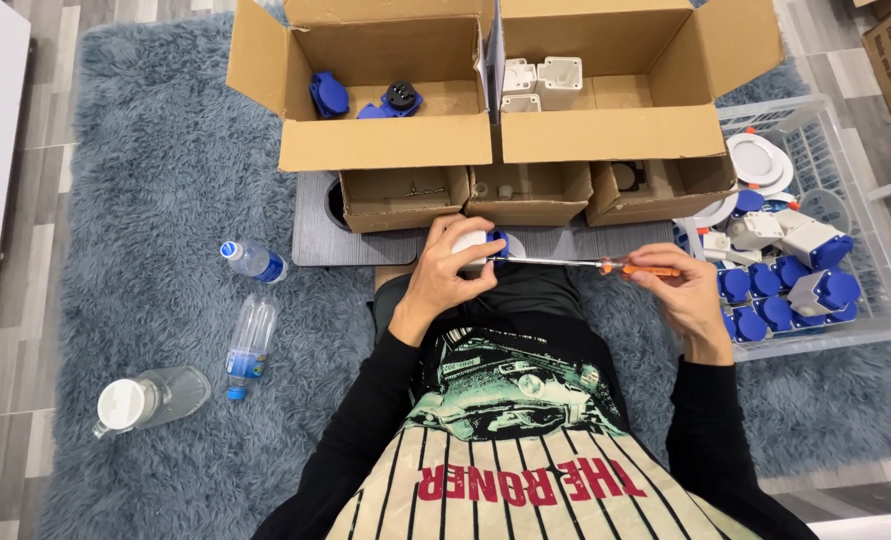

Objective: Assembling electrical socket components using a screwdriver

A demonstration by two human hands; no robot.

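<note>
My left hand [449, 271] grips a small white and blue socket part [483, 243] over my lap. My right hand [678, 288] holds an orange-handled screwdriver [606, 265] by its handle. The metal shaft runs left, and its tip meets the part at the blue end. Both hands hover just in front of a grey board [316, 235].
Two large open cardboard boxes [386, 150] hold blue parts and white housings [546, 80]. Three small boxes [406, 205] line the board. A clear plastic crate [866, 310] on the right holds several blue and white sockets. Three plastic bottles [251, 345] lie on the grey rug at left.
</note>
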